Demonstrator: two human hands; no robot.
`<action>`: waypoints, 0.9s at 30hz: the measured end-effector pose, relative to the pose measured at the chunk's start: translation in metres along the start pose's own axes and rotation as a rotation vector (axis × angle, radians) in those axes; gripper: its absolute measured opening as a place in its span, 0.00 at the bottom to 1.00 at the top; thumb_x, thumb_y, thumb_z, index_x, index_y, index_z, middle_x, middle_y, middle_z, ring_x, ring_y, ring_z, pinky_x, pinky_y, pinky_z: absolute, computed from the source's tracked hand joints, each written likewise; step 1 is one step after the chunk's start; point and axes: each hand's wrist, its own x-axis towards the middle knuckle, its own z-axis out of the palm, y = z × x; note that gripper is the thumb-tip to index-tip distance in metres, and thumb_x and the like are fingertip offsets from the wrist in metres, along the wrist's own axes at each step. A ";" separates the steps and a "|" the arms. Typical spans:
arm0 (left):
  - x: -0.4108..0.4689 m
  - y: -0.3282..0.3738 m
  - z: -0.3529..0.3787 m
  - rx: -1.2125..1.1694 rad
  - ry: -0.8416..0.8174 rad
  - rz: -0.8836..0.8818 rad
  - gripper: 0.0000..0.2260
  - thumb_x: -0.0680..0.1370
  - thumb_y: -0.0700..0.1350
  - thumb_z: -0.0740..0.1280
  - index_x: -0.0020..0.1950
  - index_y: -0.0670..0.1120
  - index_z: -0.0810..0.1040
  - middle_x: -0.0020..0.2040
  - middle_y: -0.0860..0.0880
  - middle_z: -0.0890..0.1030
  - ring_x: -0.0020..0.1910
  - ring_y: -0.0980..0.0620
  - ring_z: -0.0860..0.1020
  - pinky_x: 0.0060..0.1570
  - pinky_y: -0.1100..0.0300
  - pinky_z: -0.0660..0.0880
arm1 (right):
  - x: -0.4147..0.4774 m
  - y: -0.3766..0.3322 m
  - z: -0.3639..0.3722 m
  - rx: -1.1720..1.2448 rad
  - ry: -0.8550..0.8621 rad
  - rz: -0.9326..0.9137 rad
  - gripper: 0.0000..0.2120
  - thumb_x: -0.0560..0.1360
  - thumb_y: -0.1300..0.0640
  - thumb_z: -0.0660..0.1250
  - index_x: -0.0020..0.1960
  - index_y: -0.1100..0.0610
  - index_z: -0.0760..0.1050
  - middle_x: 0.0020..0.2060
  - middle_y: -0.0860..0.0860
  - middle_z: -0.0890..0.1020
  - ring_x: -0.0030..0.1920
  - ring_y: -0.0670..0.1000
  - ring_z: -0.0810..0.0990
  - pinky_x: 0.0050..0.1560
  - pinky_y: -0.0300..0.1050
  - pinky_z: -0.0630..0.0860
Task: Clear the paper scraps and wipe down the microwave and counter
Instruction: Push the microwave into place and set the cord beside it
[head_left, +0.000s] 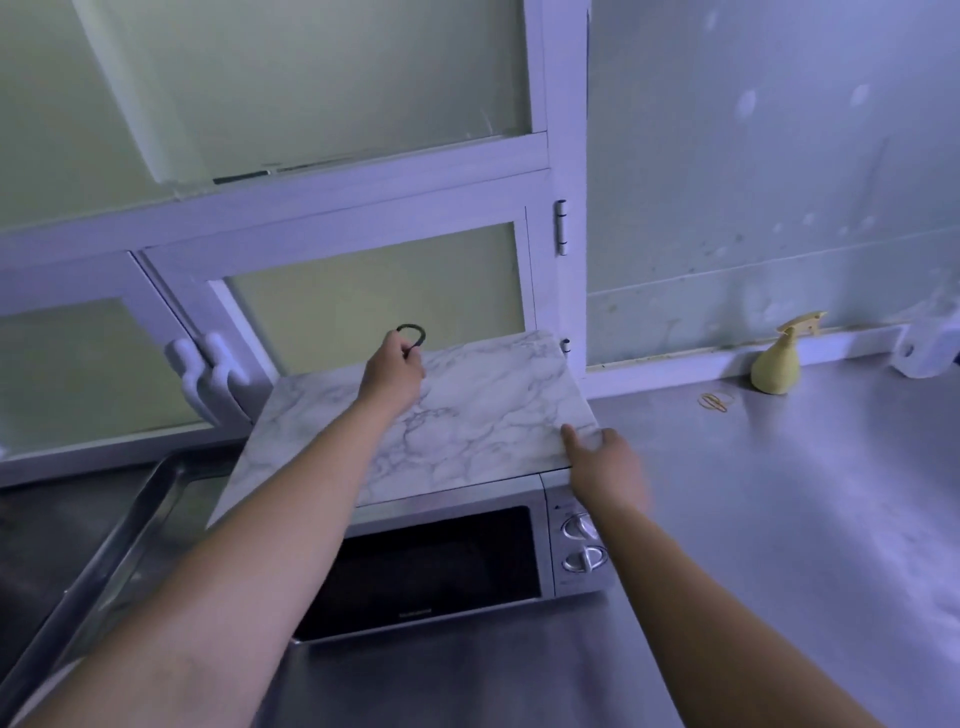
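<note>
Looks like the clearing step rather than the wiping: no cloth in either hand, and no paper scraps anywhere in view.

Far left, a steel sink (78, 545), untouched. Left arm stretched forward over the microwave (441, 561). Left hand (392, 371) curled, pinching a small dark ring (414, 335) at the back edge of the marble-patterned board (467, 415). Board lying askew on the microwave's top, overhanging on the left.

Right arm reaching in lower. Right hand (605, 457) laid on the board's front right corner, just above the two knobs (584, 543), fingers fairly straight. Steadying rather than gripping, as far as the blur allows.

Further right on the steel surface (779, 519), some loose rubber bands (714, 401) and a yellow spray bottle (776, 364) by the wall, well apart from both hands.

Next, probably: lifting the ring clear of the board and setting it aside, then fetching a cloth, and perhaps the bottle, for the wipe. Calls for a firm pinch on so slight a thing, and for keeping the board from sliding.
</note>
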 end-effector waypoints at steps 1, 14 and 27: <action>0.001 0.019 0.013 -0.068 -0.016 0.006 0.06 0.83 0.44 0.57 0.55 0.44 0.72 0.39 0.46 0.80 0.38 0.46 0.76 0.39 0.56 0.70 | 0.000 0.001 0.000 0.001 0.002 0.006 0.24 0.78 0.35 0.60 0.57 0.55 0.73 0.55 0.55 0.81 0.56 0.60 0.79 0.48 0.49 0.69; -0.096 0.171 0.105 -0.420 -0.717 0.295 0.09 0.84 0.44 0.59 0.62 0.52 0.75 0.36 0.48 0.76 0.27 0.54 0.67 0.24 0.63 0.65 | 0.075 0.016 -0.131 0.762 -0.565 0.277 0.29 0.77 0.32 0.54 0.55 0.55 0.80 0.51 0.55 0.85 0.54 0.59 0.80 0.55 0.55 0.70; -0.082 0.139 0.102 -0.244 -0.893 0.304 0.06 0.79 0.44 0.69 0.47 0.52 0.85 0.38 0.52 0.83 0.37 0.54 0.81 0.43 0.58 0.78 | 0.088 -0.010 -0.177 0.636 -0.619 0.116 0.06 0.77 0.66 0.68 0.53 0.61 0.81 0.39 0.54 0.85 0.38 0.51 0.85 0.46 0.49 0.83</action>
